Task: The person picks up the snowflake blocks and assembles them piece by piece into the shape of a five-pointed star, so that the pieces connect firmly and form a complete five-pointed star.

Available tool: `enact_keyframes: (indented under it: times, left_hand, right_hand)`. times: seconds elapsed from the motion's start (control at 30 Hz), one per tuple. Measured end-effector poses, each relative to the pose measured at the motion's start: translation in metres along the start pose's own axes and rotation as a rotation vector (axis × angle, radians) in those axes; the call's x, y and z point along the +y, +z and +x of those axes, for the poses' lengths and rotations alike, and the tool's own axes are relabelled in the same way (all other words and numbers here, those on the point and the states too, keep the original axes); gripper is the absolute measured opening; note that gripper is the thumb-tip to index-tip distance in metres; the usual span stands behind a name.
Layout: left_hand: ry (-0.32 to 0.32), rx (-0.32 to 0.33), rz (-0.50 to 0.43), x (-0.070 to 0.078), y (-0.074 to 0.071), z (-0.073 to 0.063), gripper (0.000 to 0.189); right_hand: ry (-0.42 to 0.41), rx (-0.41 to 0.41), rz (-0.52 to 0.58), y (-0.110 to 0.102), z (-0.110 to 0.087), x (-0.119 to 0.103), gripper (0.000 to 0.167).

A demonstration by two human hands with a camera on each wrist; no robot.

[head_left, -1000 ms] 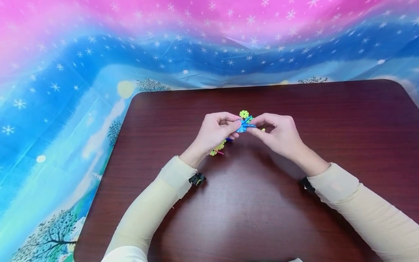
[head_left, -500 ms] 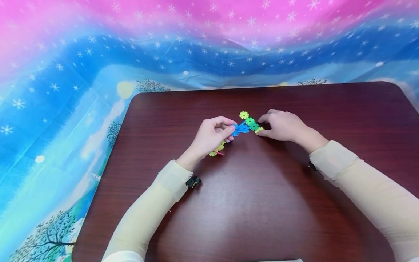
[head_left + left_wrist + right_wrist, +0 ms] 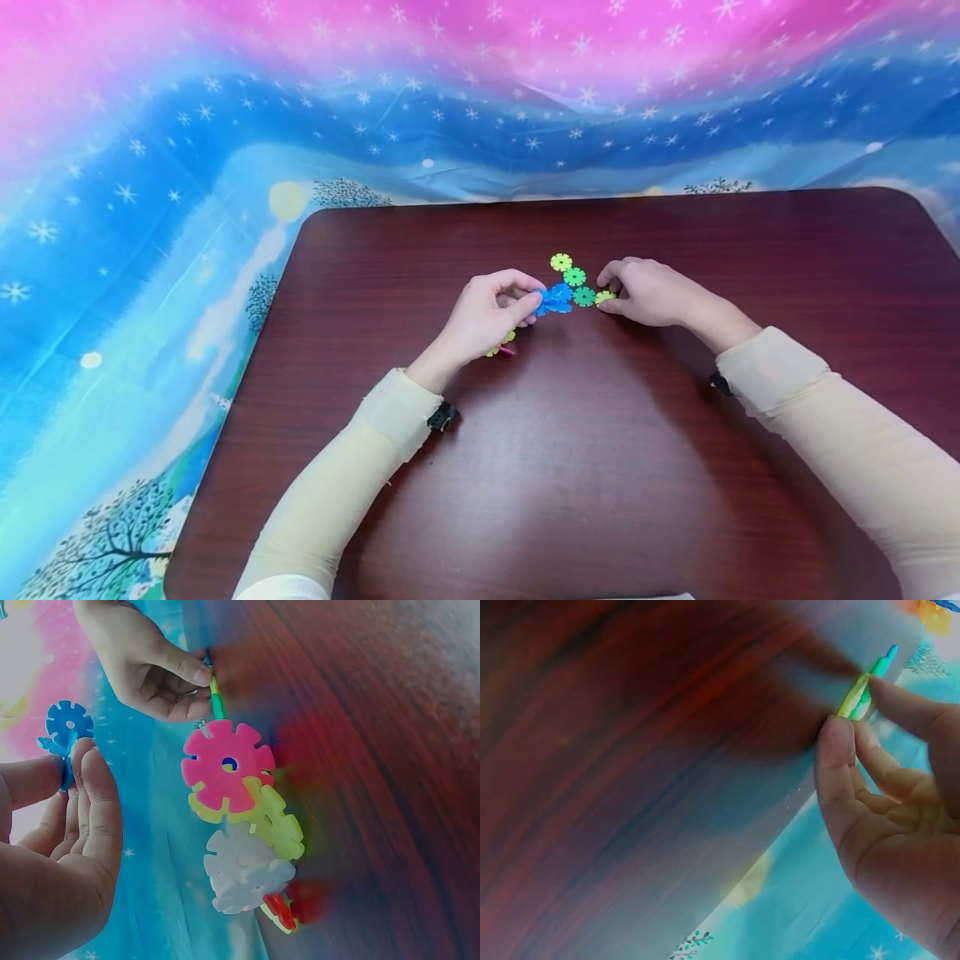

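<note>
Blue discs (image 3: 560, 293), one joined cluster, which I pinched in my left hand (image 3: 491, 308).
Its length ran rightward from my fingertips, ending just beside two green discs (image 3: 583, 297); my right hand (image 3: 651, 292), nearer the yellow disc (image 3: 604, 296) right of them, pinched its edge. Beneath: dark wooden table (image 3: 562, 467).

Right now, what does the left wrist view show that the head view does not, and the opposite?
Left wrist view only: a white, round, notched plastic disc and the flat face of a pink disc.
Head view only: two cream fabric sleeves and a black device at the left wrist.
Both: the left hand holding blue notched plastic discs, the right hand and the brown tabletop.
</note>
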State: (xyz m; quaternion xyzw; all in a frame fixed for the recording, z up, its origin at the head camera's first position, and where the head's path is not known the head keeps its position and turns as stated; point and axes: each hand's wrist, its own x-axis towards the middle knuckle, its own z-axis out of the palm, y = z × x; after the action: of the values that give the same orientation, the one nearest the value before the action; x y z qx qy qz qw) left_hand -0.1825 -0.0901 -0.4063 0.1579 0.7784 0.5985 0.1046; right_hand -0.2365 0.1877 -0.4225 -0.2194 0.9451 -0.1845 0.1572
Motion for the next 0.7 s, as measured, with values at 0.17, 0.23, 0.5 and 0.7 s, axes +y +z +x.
enact_keyframes:
  times: [0.17, 0.23, 0.5, 0.7]
  left_hand:
    - [0.005, 0.0, 0.015, 0.0, 0.0, 0.0, 0.016]
    - [0.007, 0.003, 0.019, -0.001, 0.0, 0.0, 0.016]
    - [-0.007, -0.005, 0.06, -0.002, 0.0, -0.003, 0.017]
    - [-0.002, -0.013, 0.121, 0.002, 0.002, -0.005, 0.017]
  right_hand:
    - [0.009, 0.006, -0.001, 0.0, -0.004, 0.003, 0.042]
    - [0.002, -0.001, -0.009, 0.0, -0.004, 0.004, 0.039]
    - [-0.003, 0.022, 0.084, 0.0, -0.006, 0.005, 0.028]
    - [-0.076, 0.262, 0.271, -0.003, -0.026, -0.013, 0.02]
